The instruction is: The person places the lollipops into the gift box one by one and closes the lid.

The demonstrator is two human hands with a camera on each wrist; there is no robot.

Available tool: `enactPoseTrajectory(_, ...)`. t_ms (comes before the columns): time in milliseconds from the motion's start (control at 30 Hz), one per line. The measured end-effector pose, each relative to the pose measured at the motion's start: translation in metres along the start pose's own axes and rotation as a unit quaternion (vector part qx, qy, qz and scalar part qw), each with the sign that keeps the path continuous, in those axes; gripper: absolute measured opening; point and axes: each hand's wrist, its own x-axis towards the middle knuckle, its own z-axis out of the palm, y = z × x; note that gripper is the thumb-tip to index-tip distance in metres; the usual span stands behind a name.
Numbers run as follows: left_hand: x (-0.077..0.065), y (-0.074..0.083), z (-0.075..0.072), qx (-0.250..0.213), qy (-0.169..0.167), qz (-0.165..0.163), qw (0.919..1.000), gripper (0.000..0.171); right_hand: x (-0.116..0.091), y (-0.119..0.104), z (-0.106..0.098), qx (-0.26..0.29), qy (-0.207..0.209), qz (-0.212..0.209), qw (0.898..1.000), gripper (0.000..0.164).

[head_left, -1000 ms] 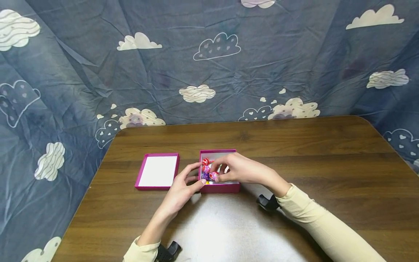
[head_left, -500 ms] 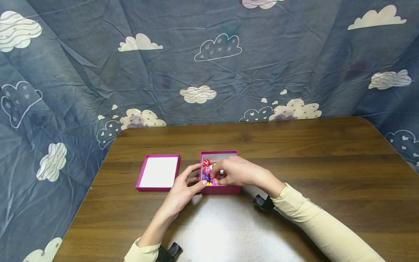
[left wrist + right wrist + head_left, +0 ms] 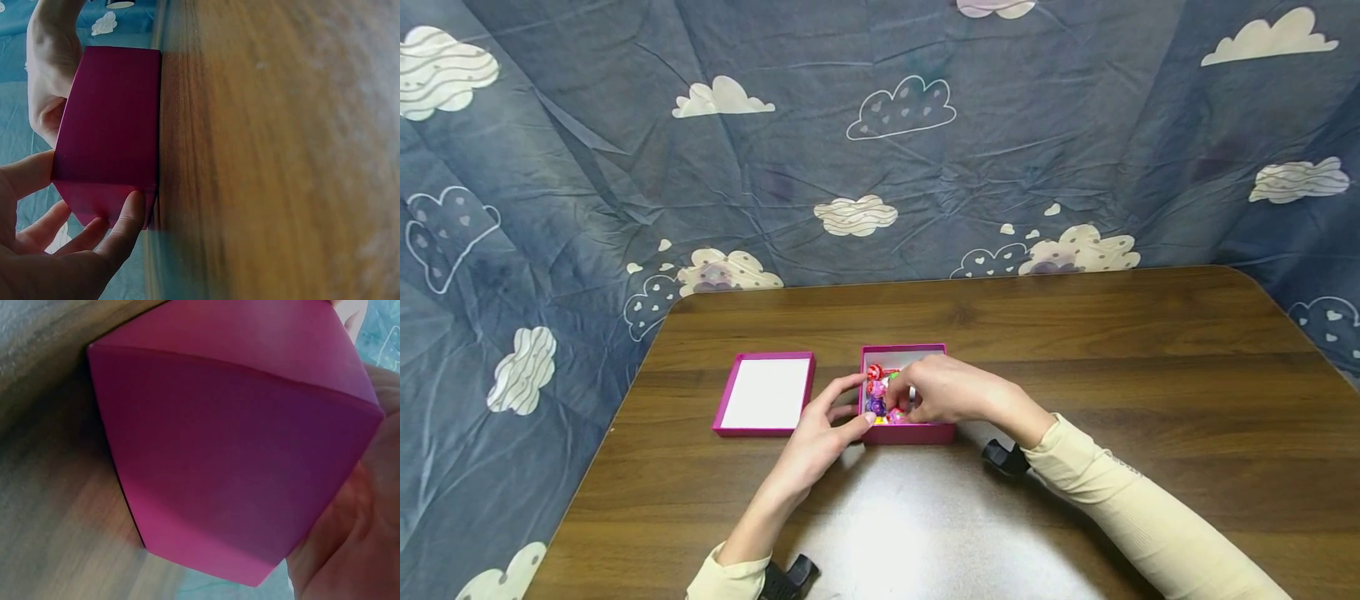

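Observation:
A magenta box (image 3: 910,434) stands uncovered on the table, its grey-white inside showing at the back. Along its left side lie round wrapped lollipops: a red one (image 3: 874,372), a pink one (image 3: 876,388) and a purple one (image 3: 877,407). My left hand (image 3: 820,425) holds the box by its front left corner, thumb at the rim and fingers against the outer left wall (image 3: 100,200). Reaching in from the right, my right hand (image 3: 951,390) has curled fingers down inside the box and pinches a pink lollipop (image 3: 896,416) near the front wall. Its fingertips are partly hidden.
Left of the box lies a shallow magenta lid (image 3: 767,393), white inside face up. The wooden table (image 3: 1120,333) extends to both sides. Behind it hangs a blue cloth (image 3: 910,183) with clouds. Each wrist wears a black camera mount (image 3: 1006,457).
My right hand has lowered the pink lollipop toward the front of the box, its fingers sinking deeper inside. My left hand has stayed at the box's corner.

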Motion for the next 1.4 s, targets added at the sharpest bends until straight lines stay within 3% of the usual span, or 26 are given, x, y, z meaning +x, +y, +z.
enactPoseTrajectory(233, -0.010, 0.023, 0.002, -0.005, -0.005, -0.006, 1.0000, 0.053, -0.004, 0.001, -0.002, 0.097, 0.008, 0.002, 0.995, 0.019)
enactPoseTrajectory(467, -0.013, 0.029, 0.004, -0.001, -0.005, -0.002, 1.0000, 0.051, -0.016, 0.000, 0.000, 0.132, 0.096, 0.004, 0.987, 0.021)
enactPoseTrajectory(733, -0.010, 0.022, 0.004, 0.000, -0.008, 0.006, 1.0000, 0.053, -0.032, -0.009, 0.004, 0.175, 0.198, 0.041, 0.964, 0.019)
enactPoseTrajectory(933, -0.012, 0.023, 0.000, 0.032, -0.012, 0.016, 0.9993, 0.046, -0.037, -0.025, 0.007, 0.211, 0.250, 0.062, 0.943, 0.020)
enactPoseTrajectory(1133, -0.010, 0.010, -0.013, 0.080, 0.063, 0.052, 0.9934, 0.039, -0.035, -0.054, 0.009, 0.288, 0.230, 0.082, 0.926, 0.026)
enactPoseTrajectory(1300, -0.016, 0.012, -0.027, 0.141, 0.115, 0.092, 0.9791, 0.031, -0.028, -0.075, 0.016, 0.340, 0.222, 0.076, 0.911, 0.033)
enactPoseTrajectory(1400, -0.021, 0.014, -0.038, 0.180, 0.135, 0.098, 0.9694, 0.028, -0.021, -0.086, 0.022, 0.354, 0.220, 0.055, 0.907, 0.039)
